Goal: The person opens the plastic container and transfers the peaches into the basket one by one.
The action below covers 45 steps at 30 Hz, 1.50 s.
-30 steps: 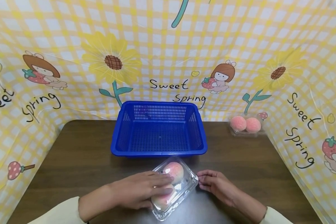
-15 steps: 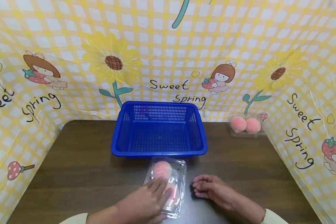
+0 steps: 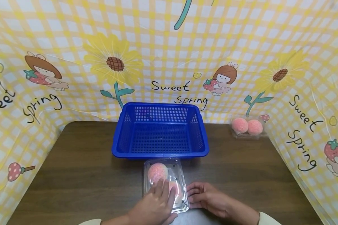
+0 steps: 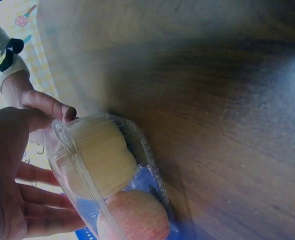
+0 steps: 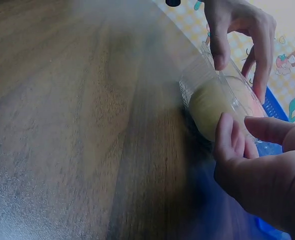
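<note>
Near peach pack (image 3: 173, 171): before blue basket (image 3: 160, 154), apparently closed, not inside.
Left hand (image 3: 155, 203): straight-fingered atop.
Right hand (image 3: 209, 200): bent-fingered at edge, grip unclear.
Far pack (image 3: 246, 135): right of basket, untouched.

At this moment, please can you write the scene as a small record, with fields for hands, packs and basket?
Left hand: on top of the near pack
Right hand: beside that pack's right edge; contact unclear
Near pack: clear, holds two peach-like fruits
Basket: blue, just beyond the near pack
Far pack: clear, two pink fruits, table's back right
</note>
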Available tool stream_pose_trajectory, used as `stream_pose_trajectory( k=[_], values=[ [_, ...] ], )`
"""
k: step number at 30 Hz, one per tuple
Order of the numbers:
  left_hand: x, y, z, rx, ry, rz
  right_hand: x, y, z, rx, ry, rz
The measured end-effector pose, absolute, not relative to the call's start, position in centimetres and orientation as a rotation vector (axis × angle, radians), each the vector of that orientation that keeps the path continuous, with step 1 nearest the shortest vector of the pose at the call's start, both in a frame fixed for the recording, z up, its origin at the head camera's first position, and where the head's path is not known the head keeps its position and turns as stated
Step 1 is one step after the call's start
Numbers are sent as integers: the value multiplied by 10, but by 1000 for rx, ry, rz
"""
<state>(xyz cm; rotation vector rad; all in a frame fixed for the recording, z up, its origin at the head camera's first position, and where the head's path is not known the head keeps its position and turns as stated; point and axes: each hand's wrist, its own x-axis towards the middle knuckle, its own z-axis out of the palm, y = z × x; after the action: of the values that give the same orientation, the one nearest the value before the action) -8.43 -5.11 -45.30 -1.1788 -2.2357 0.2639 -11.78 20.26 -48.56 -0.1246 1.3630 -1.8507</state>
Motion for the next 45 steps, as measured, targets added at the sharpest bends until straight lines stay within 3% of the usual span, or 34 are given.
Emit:
stream_pose_trajectory(
  k=[45],
  values=[
    [-75, -39, -474, -1134, -2117, 534, -98, 189, -491, -42, 1359, -1960]
  ],
)
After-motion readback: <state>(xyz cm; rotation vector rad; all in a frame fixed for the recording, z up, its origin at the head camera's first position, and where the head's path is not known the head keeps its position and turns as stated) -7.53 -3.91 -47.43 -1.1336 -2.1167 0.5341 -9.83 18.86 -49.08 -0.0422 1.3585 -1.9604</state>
